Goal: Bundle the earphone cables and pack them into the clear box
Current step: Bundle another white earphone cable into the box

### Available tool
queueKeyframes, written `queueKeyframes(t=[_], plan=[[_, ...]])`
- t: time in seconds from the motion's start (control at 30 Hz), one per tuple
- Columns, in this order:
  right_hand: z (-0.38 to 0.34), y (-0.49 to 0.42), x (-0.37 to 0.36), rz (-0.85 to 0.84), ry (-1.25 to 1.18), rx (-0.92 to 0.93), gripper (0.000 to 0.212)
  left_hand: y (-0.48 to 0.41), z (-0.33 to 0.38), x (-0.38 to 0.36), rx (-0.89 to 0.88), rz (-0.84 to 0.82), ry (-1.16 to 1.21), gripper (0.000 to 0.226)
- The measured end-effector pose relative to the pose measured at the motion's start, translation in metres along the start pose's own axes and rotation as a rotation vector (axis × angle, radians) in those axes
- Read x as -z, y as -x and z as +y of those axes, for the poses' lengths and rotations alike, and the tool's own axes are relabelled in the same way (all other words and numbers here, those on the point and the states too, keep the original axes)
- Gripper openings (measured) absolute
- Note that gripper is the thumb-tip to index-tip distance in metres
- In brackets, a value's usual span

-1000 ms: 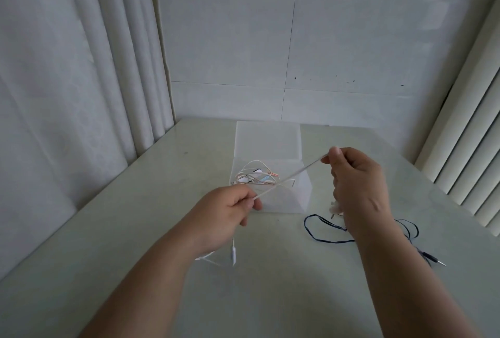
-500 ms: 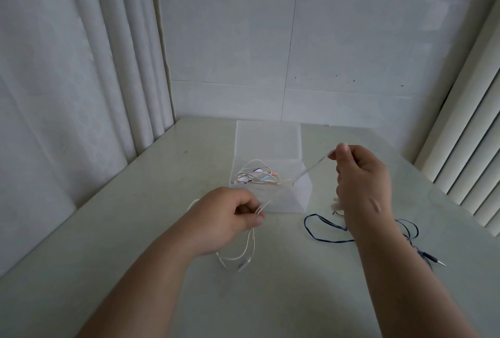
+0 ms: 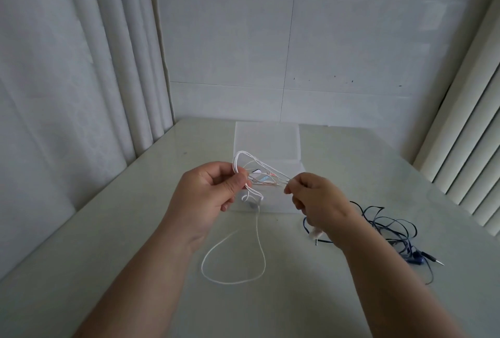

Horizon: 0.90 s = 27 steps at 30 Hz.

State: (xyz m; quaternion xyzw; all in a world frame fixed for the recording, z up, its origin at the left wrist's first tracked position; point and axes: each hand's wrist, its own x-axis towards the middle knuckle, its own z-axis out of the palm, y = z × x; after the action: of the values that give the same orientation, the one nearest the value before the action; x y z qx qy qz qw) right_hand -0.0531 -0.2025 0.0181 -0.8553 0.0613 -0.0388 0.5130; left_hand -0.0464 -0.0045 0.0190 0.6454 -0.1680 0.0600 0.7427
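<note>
The white cable (image 3: 241, 152), stretched taut a second ago, is being gathered into loops before the box (image 3: 266, 137), pinched by left grip (image 3: 208, 197) and right grip (image 3: 316, 202) brought close, tail trailing on the surface (image 3: 135, 256): bundling advancing, packing not begun.

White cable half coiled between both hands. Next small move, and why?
Probably gather one more loop: the left hand grips the loops of the white cable, the right hand pinches their far end, but a long tail lies slack on the table. Too loose to pack into the clear box yet.
</note>
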Motion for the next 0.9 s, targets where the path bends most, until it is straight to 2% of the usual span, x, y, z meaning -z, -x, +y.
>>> queueKeyframes(t=[0.2, 0.37, 0.43, 0.47, 0.6, 0.73, 0.9], plan=[[-0.001, 0.003, -0.012, -0.207, -0.284, -0.01, 0.014, 0.001, -0.001, -0.005, 0.002, -0.009, 0.031, 0.013], [-0.007, 0.011, -0.014, -0.37, -0.429, 0.044, 0.037, 0.0, -0.001, -0.004, -0.023, 0.051, 0.036, 0.012], [-0.007, 0.012, -0.013, -0.419, -0.415, 0.068, 0.036, -0.001, -0.001, -0.004, -0.03, 0.076, 0.035, 0.009], [-0.006, 0.012, -0.013, -0.428, -0.386, 0.073, 0.032, -0.001, -0.001, -0.004, -0.031, 0.086, 0.033, 0.006], [-0.001, 0.008, -0.014, -0.355, -0.191, 0.081, 0.015, -0.002, 0.0, -0.003, 0.017, 0.15, 0.144, 0.025], [-0.002, 0.009, -0.008, -0.336, -0.193, 0.026, 0.024, -0.003, 0.005, 0.001, 0.052, 0.205, 0.304, 0.023], [-0.007, 0.014, -0.001, -0.329, -0.188, 0.042, 0.024, -0.006, 0.0, 0.006, 0.088, 0.244, 0.342, 0.022]])
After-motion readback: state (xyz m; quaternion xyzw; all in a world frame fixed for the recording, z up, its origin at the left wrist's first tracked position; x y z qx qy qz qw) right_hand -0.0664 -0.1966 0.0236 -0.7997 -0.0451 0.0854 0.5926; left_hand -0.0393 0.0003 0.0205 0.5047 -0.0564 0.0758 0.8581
